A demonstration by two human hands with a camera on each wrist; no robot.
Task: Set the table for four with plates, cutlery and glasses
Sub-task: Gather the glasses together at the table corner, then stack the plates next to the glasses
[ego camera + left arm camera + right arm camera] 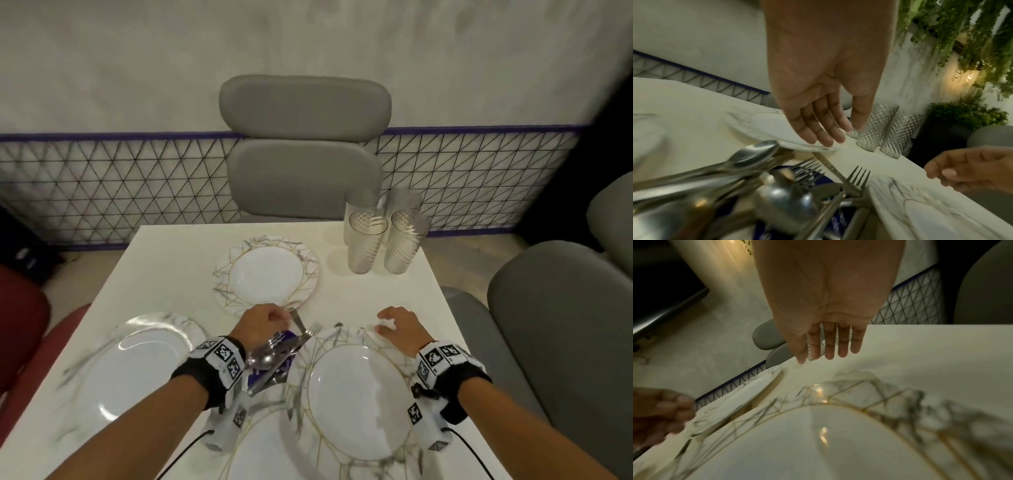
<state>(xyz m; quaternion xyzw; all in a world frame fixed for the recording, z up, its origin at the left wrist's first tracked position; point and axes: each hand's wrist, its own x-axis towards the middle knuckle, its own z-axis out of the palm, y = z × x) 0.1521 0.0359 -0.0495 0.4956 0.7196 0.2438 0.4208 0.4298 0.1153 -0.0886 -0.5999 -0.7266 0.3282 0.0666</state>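
Marble-patterned plates lie on the white table (394, 294): a far plate (267, 274), a left plate (144, 363), a right plate (356, 401) and one at the near edge (263, 455). A pile of spoons, forks and knives (277, 356) lies on a blue napkin between the left and right plates. My left hand (284, 317) hovers over the pile's far end. Its fingers (824, 139) hang straight, just above a knife (830, 167), and grip nothing. My right hand (383, 325) floats over the right plate's far rim (859, 386), fingers (842, 345) loose and empty. Several ribbed glasses (383, 240) stand at the far right.
A grey chair (305, 147) faces me across the table. More grey seats (555, 325) stand on the right and a red seat (24, 325) on the left. Bare tabletop shows around the glasses and along the right edge.
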